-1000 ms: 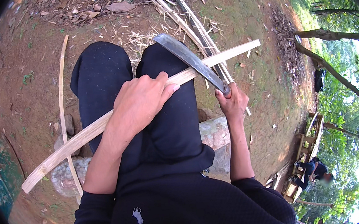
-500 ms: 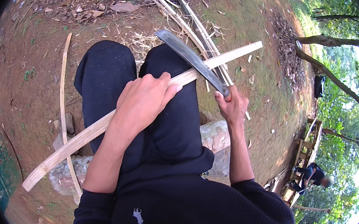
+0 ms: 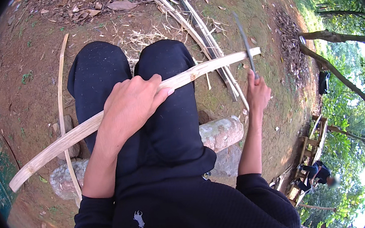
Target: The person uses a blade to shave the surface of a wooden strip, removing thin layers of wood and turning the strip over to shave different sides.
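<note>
Bamboo strip (image 3: 204, 69) across knees, no containers.

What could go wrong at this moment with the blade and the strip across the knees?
The blade in the right hand stands edge-up near the bamboo strip; a swing might glance toward the black-trousered knee. The left hand pins the strip on the thigh, so a slip may reach its fingers.

Packages: you have none in view.
Labels: you see none on anything here.
Signs: none stand around you.
Screens: none.
</note>
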